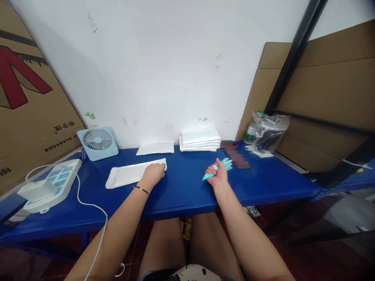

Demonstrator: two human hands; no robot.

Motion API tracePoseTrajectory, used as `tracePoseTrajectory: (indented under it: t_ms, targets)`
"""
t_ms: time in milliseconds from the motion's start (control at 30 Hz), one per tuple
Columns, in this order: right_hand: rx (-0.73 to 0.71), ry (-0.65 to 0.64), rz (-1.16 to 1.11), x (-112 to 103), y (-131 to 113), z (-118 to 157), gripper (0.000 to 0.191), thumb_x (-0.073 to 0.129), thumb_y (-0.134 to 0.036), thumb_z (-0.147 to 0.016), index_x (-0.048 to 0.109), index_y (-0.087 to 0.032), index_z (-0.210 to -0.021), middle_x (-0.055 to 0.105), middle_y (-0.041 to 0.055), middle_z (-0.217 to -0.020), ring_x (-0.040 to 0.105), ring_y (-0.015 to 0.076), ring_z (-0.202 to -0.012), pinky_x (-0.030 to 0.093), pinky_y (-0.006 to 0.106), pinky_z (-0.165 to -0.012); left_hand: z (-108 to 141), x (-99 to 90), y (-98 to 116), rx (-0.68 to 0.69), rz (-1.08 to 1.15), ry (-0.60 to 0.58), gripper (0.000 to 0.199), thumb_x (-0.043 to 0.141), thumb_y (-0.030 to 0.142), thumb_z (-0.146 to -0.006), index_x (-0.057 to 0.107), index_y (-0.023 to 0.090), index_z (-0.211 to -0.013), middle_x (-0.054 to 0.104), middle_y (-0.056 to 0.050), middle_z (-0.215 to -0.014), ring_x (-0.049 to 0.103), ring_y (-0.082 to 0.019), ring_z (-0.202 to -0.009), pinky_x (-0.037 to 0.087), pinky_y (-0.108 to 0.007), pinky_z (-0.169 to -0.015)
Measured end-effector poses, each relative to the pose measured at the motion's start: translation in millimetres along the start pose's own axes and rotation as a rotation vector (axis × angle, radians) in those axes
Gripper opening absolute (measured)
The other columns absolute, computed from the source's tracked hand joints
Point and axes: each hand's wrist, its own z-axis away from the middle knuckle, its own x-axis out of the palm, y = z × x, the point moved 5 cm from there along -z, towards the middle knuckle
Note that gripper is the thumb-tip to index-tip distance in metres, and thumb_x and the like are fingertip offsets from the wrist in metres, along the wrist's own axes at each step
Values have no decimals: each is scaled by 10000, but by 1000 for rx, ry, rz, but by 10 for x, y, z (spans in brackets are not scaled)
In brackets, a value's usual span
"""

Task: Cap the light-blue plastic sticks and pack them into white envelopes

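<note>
My left hand (154, 173) is closed on the right end of a long white mailer envelope (127, 174), which lies flat on the blue table with its flap end to the left. My right hand (217, 174) wraps around a bundle of thin turquoise strips (226, 164), held just above the table. Their ends stick out on both sides of the fist. A small pale pink piece shows between its fingers, too small to name. Behind the left hand, another flat white envelope (155, 148) rests near the wall. A stack of white envelopes (200, 139) sits right of it.
On the left stand a light blue fan (98, 143) and a power strip (63, 177) with a white plug and cable. At the right are a phone (228, 143), a pixelated dark item (238, 158) and a clear plastic bag (269, 134). Cardboard flanks the table (181, 195).
</note>
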Motion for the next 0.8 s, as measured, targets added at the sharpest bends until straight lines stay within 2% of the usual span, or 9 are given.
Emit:
tracePoseTrajectory:
  t_ms: [133,200,300,367,467,533,600,700,800]
  targets:
    - [-24,-26,13,-8,-134,35,394,560,-329,-830,299,-201,-565,300,-117,-363,258,29,-275,260,176,-306,456,-166,289,324,268,-30,276,461,175,-744,654,231,-934,685,-26,-767,628,-195,-807,306,-386,-1017]
    - [-26,-48,-3,2,-207,48,404,569,-329,-832,297,-199,-563,310,-116,-369,270,25,-278,280,174,-314,734,-213,394,484,434,-78,301,466,136,-710,652,268,-907,689,14,-937,600,-176,-978,204,-383,-1086]
    - [-25,-31,-39,-5,-289,51,388,561,-293,-844,304,-198,-569,330,-114,-374,320,28,-293,327,175,-343,990,-162,378,558,559,-234,314,452,70,-656,659,272,-779,672,51,-1033,472,-179,-1201,116,-396,-1115]
    - [-40,9,-48,-28,-314,40,361,548,-262,-852,318,-200,-580,368,-109,-386,368,33,-316,372,185,-379,982,-116,277,466,600,-251,295,415,78,-688,649,250,-734,672,39,-1033,472,-181,-1201,133,-404,-1110]
    - [-84,36,6,-52,-298,5,318,551,-271,-842,351,-208,-603,427,-103,-417,454,56,-366,446,224,-455,770,-91,132,104,550,-52,274,419,264,-790,620,214,-968,620,-62,-1142,503,-237,-1148,297,-418,-1022]
    - [-101,36,60,-60,-250,-25,307,569,-317,-821,365,-216,-616,477,-94,-453,524,83,-429,480,258,-502,613,-65,181,-107,406,50,620,526,523,-722,486,161,-1224,484,-173,-1303,395,-344,-1230,336,-463,-962]
    - [-104,48,96,-72,-195,-53,317,592,-360,-793,365,-221,-621,526,-84,-497,567,102,-485,491,275,-519,457,-1,332,-218,291,26,974,589,673,-580,328,144,-1355,324,-253,-1400,258,-438,-1285,320,-536,-926]
    - [-139,80,125,-90,-170,-66,317,626,-354,-761,369,-223,-631,528,-93,-506,553,91,-475,476,252,-500,268,91,523,-228,255,-102,1059,622,662,-530,267,142,-1381,400,-283,-1323,322,-467,-1220,342,-553,-858]
    - [-157,101,91,-91,-198,-44,275,639,-306,-757,400,-224,-650,502,-104,-493,522,74,-451,455,224,-478,180,50,575,-92,251,-93,977,676,425,-551,238,204,-1395,507,-208,-1234,446,-400,-1126,352,-490,-858]
